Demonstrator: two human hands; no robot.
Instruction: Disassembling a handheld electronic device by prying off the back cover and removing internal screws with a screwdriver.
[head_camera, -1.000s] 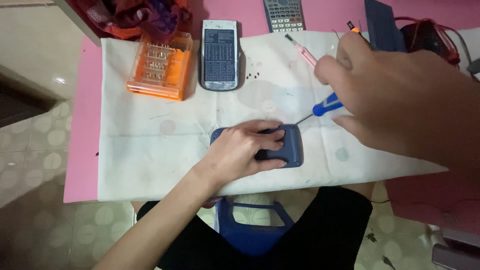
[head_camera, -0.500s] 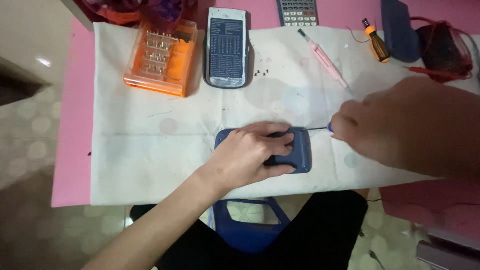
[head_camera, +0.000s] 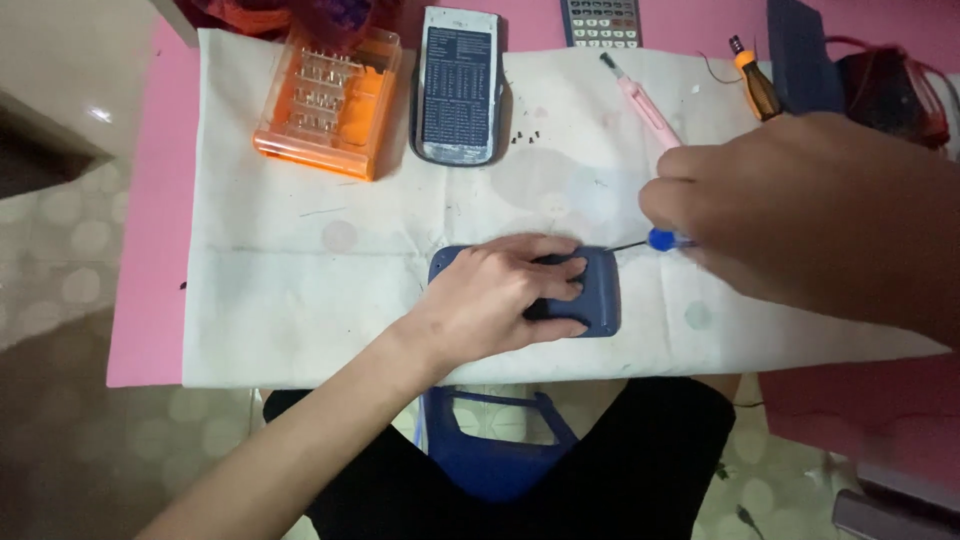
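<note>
My left hand (head_camera: 505, 297) lies flat on a dark blue calculator back (head_camera: 600, 290) that rests on a white cloth (head_camera: 300, 270), fingers spread across it. My right hand (head_camera: 810, 215) grips a small blue-handled screwdriver (head_camera: 660, 240). Its thin tip points left at the blue calculator's upper right corner, beside my left fingertips.
An orange screwdriver-bit case (head_camera: 325, 100) and a grey calculator shell (head_camera: 458, 85) lie at the cloth's far edge. Tiny screws (head_camera: 525, 135), a pink tool (head_camera: 640, 100), an orange-handled screwdriver (head_camera: 755, 85) and another calculator (head_camera: 600, 20) sit nearby on the pink table (head_camera: 150, 250). A blue stool (head_camera: 490, 450) stands below.
My right hand has come down and left, bringing the screwdriver tip level to the blue calculator's corner. My left hand stayed pressed on it.
</note>
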